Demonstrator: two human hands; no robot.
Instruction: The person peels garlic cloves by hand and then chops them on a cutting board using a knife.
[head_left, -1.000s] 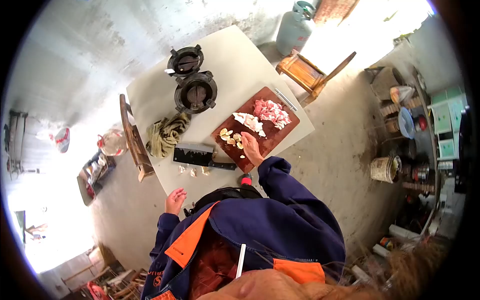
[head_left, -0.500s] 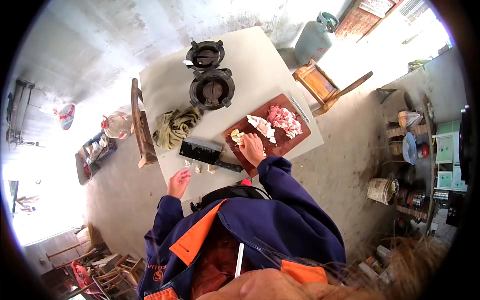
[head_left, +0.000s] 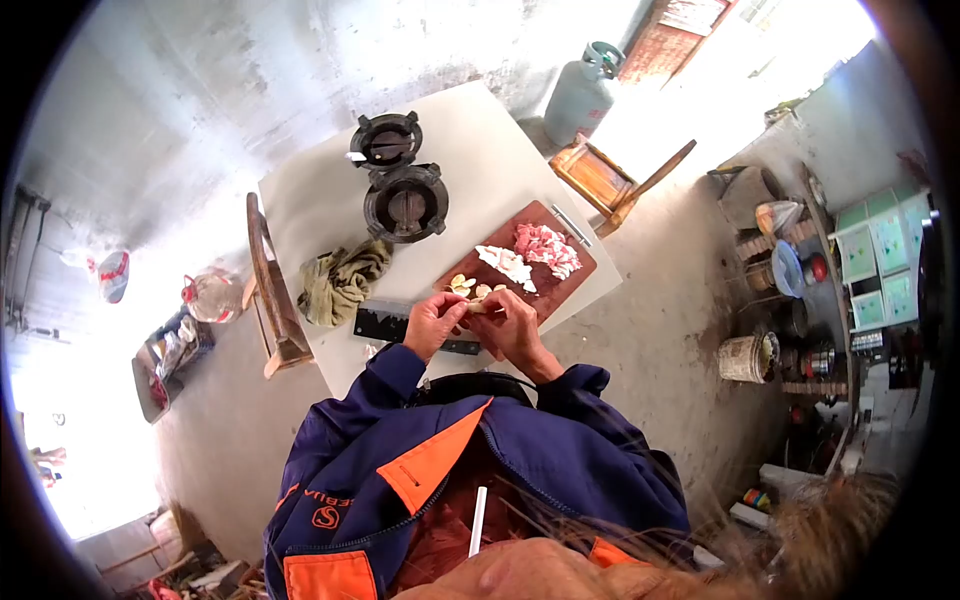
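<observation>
My left hand (head_left: 434,326) and my right hand (head_left: 514,330) meet over the near left edge of the reddish-brown cutting board (head_left: 553,296). Between their pinched fingertips is a small pale piece that looks like a garlic clove (head_left: 476,307), partly covered by the fingers. More pale garlic cloves (head_left: 461,285) lie on the board just beyond. Farther along it sit a whitish heap of sliced fat meat (head_left: 507,266) and a pile of pink cut meat (head_left: 547,249). A black cleaver (head_left: 381,322) rests on the table, partly hidden beneath my left hand.
A crumpled olive cloth (head_left: 343,282) and two black stove rings (head_left: 405,203) are on the white table (head_left: 470,130). Wooden chairs (head_left: 600,180) stand at its left and right sides, with a gas cylinder (head_left: 580,95) behind. Cluttered shelves line the right wall.
My left hand has moved right, from beside the cleaver to the board. My right hand has lifted from the cloves and drawn back to meet it, with a small piece now between them.
</observation>
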